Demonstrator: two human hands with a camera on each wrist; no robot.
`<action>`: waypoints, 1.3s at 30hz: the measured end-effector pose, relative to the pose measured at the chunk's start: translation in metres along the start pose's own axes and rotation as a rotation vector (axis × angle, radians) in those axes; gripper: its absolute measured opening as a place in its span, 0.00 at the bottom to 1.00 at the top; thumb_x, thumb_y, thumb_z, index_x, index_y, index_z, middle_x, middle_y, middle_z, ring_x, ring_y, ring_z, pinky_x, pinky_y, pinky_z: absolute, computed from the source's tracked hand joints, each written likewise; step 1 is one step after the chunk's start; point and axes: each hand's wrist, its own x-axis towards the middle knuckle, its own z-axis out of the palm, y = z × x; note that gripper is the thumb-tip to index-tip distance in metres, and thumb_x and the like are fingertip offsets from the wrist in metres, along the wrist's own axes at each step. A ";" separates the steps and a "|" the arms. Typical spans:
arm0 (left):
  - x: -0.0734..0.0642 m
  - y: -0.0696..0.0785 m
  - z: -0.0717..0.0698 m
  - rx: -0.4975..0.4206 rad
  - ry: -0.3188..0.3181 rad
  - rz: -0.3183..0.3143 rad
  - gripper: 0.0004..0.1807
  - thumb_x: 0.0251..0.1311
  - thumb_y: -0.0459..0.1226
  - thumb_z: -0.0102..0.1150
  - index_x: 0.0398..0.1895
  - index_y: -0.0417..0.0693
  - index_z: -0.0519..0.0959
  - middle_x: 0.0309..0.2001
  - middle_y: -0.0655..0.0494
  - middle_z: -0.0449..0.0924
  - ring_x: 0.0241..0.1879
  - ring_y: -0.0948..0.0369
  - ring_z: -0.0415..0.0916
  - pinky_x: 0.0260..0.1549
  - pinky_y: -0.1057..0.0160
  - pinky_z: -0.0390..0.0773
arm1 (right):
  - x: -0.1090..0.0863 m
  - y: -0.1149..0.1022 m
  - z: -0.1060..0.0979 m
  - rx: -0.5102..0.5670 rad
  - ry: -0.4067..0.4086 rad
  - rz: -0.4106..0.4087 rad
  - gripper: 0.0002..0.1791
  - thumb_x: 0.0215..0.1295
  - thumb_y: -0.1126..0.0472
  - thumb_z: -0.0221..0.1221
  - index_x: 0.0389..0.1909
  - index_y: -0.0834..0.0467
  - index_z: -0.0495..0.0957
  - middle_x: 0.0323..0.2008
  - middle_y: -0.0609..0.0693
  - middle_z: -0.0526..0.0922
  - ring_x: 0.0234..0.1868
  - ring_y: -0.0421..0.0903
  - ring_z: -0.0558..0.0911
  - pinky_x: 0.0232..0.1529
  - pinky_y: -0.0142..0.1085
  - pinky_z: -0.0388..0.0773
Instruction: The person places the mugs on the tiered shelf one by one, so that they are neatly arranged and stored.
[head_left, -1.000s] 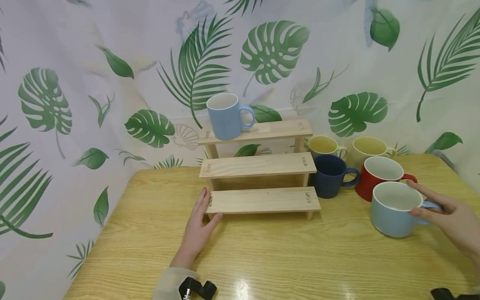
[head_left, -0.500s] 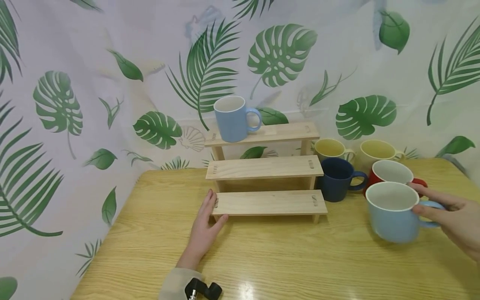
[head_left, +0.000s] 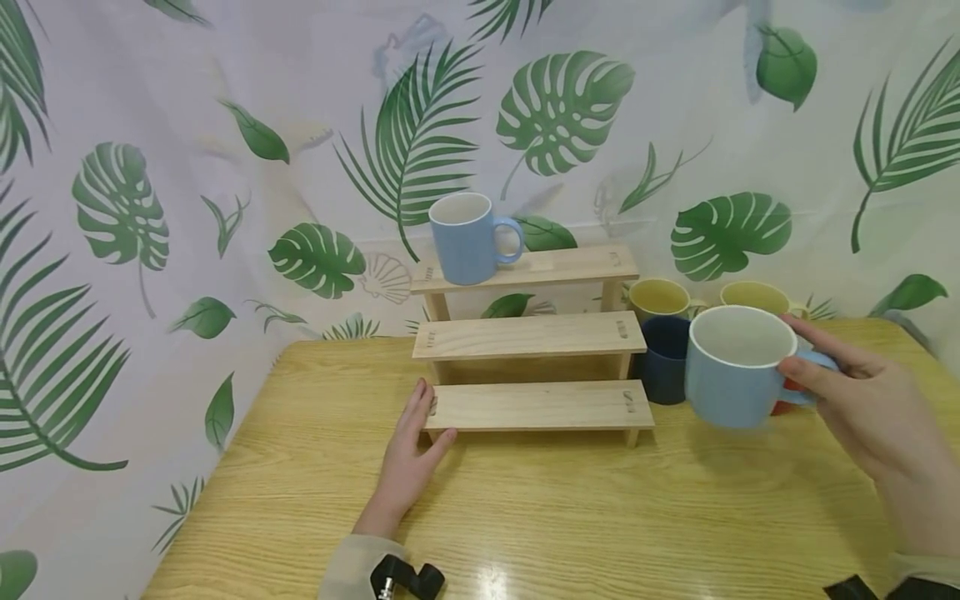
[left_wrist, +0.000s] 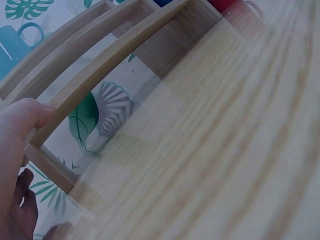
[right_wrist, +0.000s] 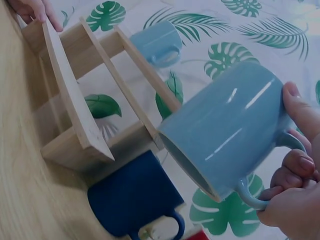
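Note:
My right hand grips a light blue mug at its handle, thumb and fingers close to the rim. That mug is in the air, in front of the dark blue mug and a largely hidden red mug. My left hand holds the left end of the lowest board of a three-step wooden shelf; in the left wrist view the thumb presses its front edge. Another light blue mug stands upright at the left of the top board, handle to the right.
Two yellow mugs stand behind the dark blue one, right of the shelf. The wooden table extends in front of the shelf. A leaf-patterned cloth hangs behind it.
My right hand has raised the light blue mug off the table and carried it leftward, now covering most of the red mug. My left hand stays on the shelf.

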 end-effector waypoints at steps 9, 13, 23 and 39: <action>0.001 -0.003 0.000 0.011 0.000 0.013 0.41 0.65 0.52 0.56 0.75 0.50 0.51 0.76 0.55 0.42 0.73 0.58 0.43 0.67 0.48 0.50 | 0.031 -0.003 0.035 0.028 0.139 0.000 0.27 0.61 0.80 0.55 0.61 0.62 0.74 0.41 0.49 0.81 0.36 0.42 0.78 0.33 0.26 0.77; 0.001 -0.003 -0.001 0.008 0.004 0.010 0.41 0.65 0.52 0.56 0.75 0.50 0.51 0.76 0.56 0.43 0.72 0.59 0.43 0.67 0.49 0.50 | 0.044 -0.003 0.050 0.062 0.165 0.000 0.27 0.60 0.79 0.56 0.61 0.61 0.74 0.46 0.50 0.80 0.37 0.43 0.78 0.33 0.27 0.77; 0.001 -0.002 0.000 0.004 -0.004 0.006 0.41 0.65 0.52 0.55 0.76 0.50 0.51 0.76 0.56 0.42 0.72 0.59 0.43 0.67 0.48 0.50 | 0.085 0.001 0.088 -0.057 0.240 0.004 0.29 0.56 0.70 0.65 0.61 0.56 0.75 0.68 0.51 0.62 0.64 0.43 0.61 0.57 0.29 0.66; 0.001 -0.005 0.001 -0.005 0.006 0.001 0.41 0.64 0.53 0.56 0.75 0.52 0.52 0.76 0.55 0.43 0.72 0.60 0.43 0.67 0.49 0.49 | 0.148 0.021 0.130 -0.277 0.223 0.061 0.34 0.50 0.55 0.72 0.62 0.48 0.75 0.68 0.49 0.64 0.69 0.49 0.58 0.70 0.47 0.48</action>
